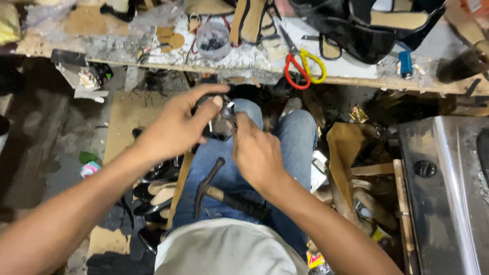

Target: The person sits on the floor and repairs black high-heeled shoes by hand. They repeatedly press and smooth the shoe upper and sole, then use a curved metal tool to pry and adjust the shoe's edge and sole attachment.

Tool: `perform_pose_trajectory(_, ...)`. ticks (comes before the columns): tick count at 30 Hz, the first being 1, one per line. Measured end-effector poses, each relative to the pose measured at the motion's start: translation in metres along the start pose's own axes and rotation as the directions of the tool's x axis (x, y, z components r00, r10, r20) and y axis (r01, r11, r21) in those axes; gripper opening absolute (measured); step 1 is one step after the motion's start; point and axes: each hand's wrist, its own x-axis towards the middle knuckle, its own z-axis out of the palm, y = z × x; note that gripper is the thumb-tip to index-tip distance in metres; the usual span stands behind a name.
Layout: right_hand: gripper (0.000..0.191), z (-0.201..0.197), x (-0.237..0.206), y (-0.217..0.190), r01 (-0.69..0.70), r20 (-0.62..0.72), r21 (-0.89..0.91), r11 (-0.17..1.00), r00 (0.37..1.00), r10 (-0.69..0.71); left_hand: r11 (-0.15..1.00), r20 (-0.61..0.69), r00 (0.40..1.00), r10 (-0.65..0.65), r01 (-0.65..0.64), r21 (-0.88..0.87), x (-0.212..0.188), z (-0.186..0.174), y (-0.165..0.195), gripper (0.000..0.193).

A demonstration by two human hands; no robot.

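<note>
My left hand [178, 125] wraps a dark, glossy shoe part [216, 125] above my knees, while my right hand [257, 153] pinches a slim metal tool [229, 113] against it. A wooden-handled hammer with a dark curved head [216, 191] lies across my blue jeans [290, 137]. 1 pair of red-and-yellow-handled scissors [300, 63] rests on the cluttered, paint-stained wooden workbench [127, 48].

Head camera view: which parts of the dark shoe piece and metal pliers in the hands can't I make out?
- Dark shoe piece: mostly covered by left hand; shape unclear.
- Metal pliers: handles hidden in right hand; tip too small.
- Wooden-handled hammer on lap: handle end hidden under right forearm.
</note>
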Motion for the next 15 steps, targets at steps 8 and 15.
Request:
perform_pose_trajectory(8, 0.032, -0.020, -0.013, 0.025, 0.174, -0.013, -0.154, 0.973, 0.984, -0.178, 0.875, -0.052, 0.937, 0.345, -0.300, 0.381, -0.012, 0.011, 0.002, 0.035)
perform_pose_trajectory(15, 0.017, 0.012, -0.017, 0.010, -0.041, 0.042, 0.146, 0.989, 0.999, 0.035, 0.963, -0.066, 0.987, 0.149, -0.130, 0.237, -0.016, 0.007, -0.008, 0.035)
